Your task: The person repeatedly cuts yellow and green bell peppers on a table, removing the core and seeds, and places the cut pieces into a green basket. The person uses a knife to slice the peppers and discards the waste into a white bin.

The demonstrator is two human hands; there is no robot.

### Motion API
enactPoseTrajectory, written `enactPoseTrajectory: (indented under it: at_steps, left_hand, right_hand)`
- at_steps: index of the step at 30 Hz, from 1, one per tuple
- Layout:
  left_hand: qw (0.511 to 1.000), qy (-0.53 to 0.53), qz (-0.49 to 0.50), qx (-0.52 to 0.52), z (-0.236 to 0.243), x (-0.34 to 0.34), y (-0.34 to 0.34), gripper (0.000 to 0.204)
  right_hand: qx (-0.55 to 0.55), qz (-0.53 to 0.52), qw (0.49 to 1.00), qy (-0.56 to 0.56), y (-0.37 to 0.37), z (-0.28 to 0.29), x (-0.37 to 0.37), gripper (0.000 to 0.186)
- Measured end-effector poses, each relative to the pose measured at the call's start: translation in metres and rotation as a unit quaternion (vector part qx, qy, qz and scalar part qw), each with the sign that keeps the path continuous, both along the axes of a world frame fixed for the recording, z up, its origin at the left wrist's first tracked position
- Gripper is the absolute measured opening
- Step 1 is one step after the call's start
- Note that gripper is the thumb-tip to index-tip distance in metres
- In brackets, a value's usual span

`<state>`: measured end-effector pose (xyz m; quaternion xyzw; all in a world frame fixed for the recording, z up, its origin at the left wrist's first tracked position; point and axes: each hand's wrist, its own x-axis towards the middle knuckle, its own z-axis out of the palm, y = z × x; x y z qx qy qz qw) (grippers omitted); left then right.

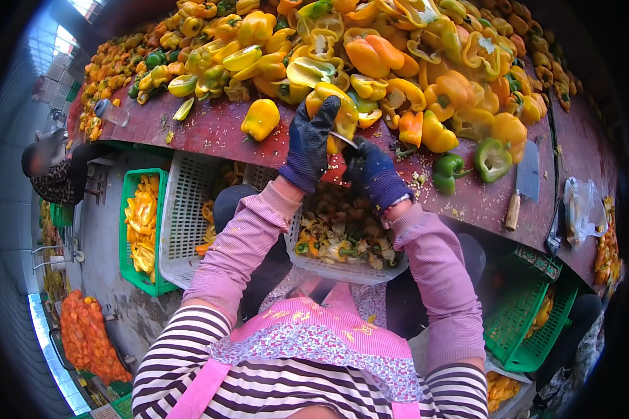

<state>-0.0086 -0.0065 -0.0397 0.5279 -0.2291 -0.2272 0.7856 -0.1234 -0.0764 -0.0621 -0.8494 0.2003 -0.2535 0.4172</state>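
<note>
Left hand: the gloved left hand [309, 143] pinches a yellow bell pepper [346, 119] from its left side, thumb and fingers closed around it.
Right hand: the gloved right hand [374, 174] is curled around a small knife [345, 140], its blade against the pepper's lower part.
Held pepper: just above the desk [217, 140], near the middle of its near edge.
Desk: dark red, scattered with pale seeds; a heap of yellow and orange bell peppers [374, 56], many cut open, covers its far part.
Near edge, left of the hands: one whole yellow pepper [261, 119].
Near edge, right of the hands: a cut green pepper [493, 160], then a cleaver [528, 174] with a wooden handle.
Left end: a clear plastic jar [112, 112] lying tilted.
Under the near edge: a white crate [346, 274] of cores and scraps; farther left, a green crate [164, 209] of yellow pepper pieces.
Writing: yellow characters on the pink apron [321, 318], too distorted to read.
</note>
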Motion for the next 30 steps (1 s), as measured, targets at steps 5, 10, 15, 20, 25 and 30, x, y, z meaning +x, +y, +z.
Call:
enactPoseTrajectory:
  at_steps: [5,10,15,20,25,30]
  left_hand:
    - [0.975,0.211,-0.066,-0.030,0.019,0.005,0.008,0.035]
    - [0.896,0.371,-0.219,-0.109,-0.012,0.031,0.018,0.041]
    - [0.951,0.219,-0.125,-0.177,0.036,0.076,0.051,0.030]
    - [0.938,-0.126,-0.015,0.324,0.094,0.100,0.189,0.041]
    - [0.686,-0.537,-0.001,0.490,0.050,0.079,0.145,0.062]
    - [0.672,-0.608,-0.150,0.396,0.000,0.013,-0.030,0.049]
  right_hand:
    - [0.415,0.147,0.885,0.151,-0.002,0.011,-0.002,0.025]
    - [0.196,0.193,0.955,0.109,-0.002,0.010,-0.012,0.023]
    - [-0.149,0.314,0.877,0.331,0.014,-0.043,-0.057,0.025]
    - [-0.168,0.144,0.946,0.236,-0.044,0.032,-0.069,0.018]
    - [0.397,0.077,0.914,0.031,-0.086,0.093,-0.065,0.032]
    - [0.497,-0.030,0.863,-0.087,-0.106,0.066,-0.046,0.043]
